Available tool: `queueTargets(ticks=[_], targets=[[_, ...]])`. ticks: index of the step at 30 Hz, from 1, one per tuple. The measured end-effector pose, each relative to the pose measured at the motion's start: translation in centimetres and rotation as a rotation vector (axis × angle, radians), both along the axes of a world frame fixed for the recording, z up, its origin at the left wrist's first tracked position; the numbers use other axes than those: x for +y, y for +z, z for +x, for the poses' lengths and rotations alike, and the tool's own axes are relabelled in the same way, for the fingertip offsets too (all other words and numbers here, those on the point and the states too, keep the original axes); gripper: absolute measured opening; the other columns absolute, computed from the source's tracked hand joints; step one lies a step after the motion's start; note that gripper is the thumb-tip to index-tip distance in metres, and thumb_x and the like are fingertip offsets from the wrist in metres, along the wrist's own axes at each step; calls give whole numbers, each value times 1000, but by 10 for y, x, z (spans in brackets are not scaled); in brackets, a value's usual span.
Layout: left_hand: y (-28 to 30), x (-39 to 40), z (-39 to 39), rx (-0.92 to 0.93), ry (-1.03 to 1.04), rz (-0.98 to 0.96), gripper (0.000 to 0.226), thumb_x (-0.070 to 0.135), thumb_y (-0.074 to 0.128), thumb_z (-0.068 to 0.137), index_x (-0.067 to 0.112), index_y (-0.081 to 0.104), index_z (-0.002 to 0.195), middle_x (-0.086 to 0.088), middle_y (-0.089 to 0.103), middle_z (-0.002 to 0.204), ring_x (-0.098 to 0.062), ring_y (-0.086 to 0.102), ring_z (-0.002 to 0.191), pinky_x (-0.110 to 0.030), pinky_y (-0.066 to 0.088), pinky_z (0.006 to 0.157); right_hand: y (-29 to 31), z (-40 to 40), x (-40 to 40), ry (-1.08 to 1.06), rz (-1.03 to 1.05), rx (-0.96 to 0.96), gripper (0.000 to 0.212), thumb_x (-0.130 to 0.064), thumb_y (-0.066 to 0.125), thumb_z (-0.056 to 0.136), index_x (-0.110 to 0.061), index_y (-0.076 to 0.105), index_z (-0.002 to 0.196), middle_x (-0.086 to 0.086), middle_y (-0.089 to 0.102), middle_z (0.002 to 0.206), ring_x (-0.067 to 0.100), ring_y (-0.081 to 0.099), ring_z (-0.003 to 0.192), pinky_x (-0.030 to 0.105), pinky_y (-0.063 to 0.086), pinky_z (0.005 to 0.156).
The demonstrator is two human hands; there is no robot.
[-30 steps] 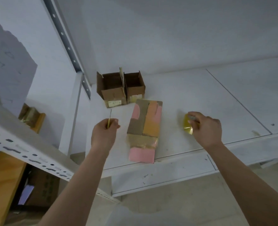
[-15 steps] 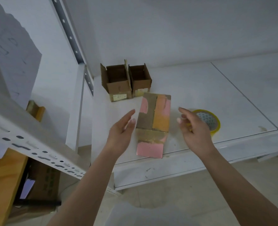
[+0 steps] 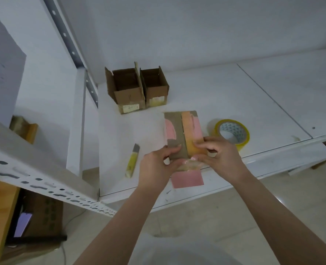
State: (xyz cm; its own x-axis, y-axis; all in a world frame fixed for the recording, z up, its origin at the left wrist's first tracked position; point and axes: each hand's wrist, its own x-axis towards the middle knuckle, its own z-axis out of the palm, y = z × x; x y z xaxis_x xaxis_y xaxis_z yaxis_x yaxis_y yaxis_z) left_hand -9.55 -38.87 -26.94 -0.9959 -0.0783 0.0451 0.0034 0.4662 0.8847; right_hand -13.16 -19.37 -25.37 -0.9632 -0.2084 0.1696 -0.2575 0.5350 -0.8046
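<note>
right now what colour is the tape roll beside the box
Yellow tape roll with a white printed core, best seen in the head view.

The flat box is patched pink, orange and brown; the tape roll is yellow; the cutter looks yellow, perhaps grey-tipped.

Matt cardboard box patched with glossy tape; tape roll shiny, perhaps plastic; shelf smooth.

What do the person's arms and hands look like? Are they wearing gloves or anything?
No gloves. The left hand and right hand are bare, and so are the left forearm and right forearm as far as the picture shows: no sleeves, watch, bracelet or rings in sight.
</note>
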Motion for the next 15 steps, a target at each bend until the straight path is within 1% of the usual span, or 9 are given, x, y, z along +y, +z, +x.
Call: queueTargets(ticks=[2, 3, 4, 6, 8, 10, 12, 14, 15], targets=[[-3, 1, 0, 30, 15, -33, 43, 35, 82, 74, 35, 70, 115, 25, 70, 100, 8, 63, 91, -12, 49, 81, -3, -1, 2, 30, 50, 58, 55, -45, 76, 61, -11, 76, 104, -18, 62, 102, -12, 57, 96, 4, 41, 84], [-5, 1, 1, 52, 20, -48, 43, 34, 82, 74, 35, 70, 116, 24, 71, 98, 8, 63, 88, -8, 47, 77, -4, 0, 2, 46, 99, 103, 55, -45, 75, 62, -9, 76, 104, -11, 65, 103, -6, 59, 95, 7, 43, 83], [-6, 0, 1, 81, 18, -65, 44, 32, 83, 74, 33, 70, 116, 21, 71, 98, 6, 62, 85, -5, 44, 74, -6, 1, 2, 62, 153, 163, 54, -44, 74, 64, -8, 75, 104, -2, 68, 105, 6, 64, 96, 15, 48, 83], [-10, -1, 2, 134, -8, -91, 46, 27, 82, 75, 29, 69, 118, 14, 73, 103, 0, 61, 87, -7, 45, 76, -12, 3, 5, 88, 236, 287, 51, -39, 73, 68, -6, 74, 107, 9, 69, 112, 25, 68, 94, 30, 55, 77], [-13, -2, 3, 155, -28, -97, 48, 23, 81, 76, 28, 67, 122, 9, 70, 115, -3, 64, 95, -17, 50, 85, -18, 5, 8, 104, 273, 368, 51, -33, 74, 71, -3, 71, 113, 15, 67, 119, 29, 69, 97, 35, 57, 77], [-16, -2, 3, 165, -18, -98, 48, 20, 81, 77, 29, 67, 122, 8, 70, 117, -6, 66, 100, -26, 53, 89, -23, 6, 9, 94, 275, 385, 51, -28, 74, 74, -1, 69, 116, 19, 65, 122, 32, 68, 102, 39, 59, 79], [-15, 0, 4, 146, -3, -80, 49, 18, 81, 78, 31, 65, 123, 8, 70, 116, -10, 66, 108, -29, 53, 92, -24, 7, 6, 79, 275, 350, 49, -24, 77, 74, -2, 69, 117, 23, 64, 123, 36, 66, 109, 46, 58, 82], [-12, -3, 4, 116, -39, -56, 51, 17, 79, 80, 35, 62, 124, 8, 70, 118, -10, 64, 112, -25, 51, 94, -23, 10, 5, 73, 275, 292, 50, -21, 82, 73, -5, 68, 119, 21, 63, 126, 35, 62, 115, 48, 57, 85], [-10, -7, 4, 98, -88, -43, 51, 15, 78, 82, 36, 60, 125, 8, 69, 120, -10, 62, 115, -18, 49, 94, -22, 11, 4, 71, 259, 260, 52, -22, 83, 72, -7, 68, 120, 17, 62, 128, 31, 62, 117, 45, 56, 88]])
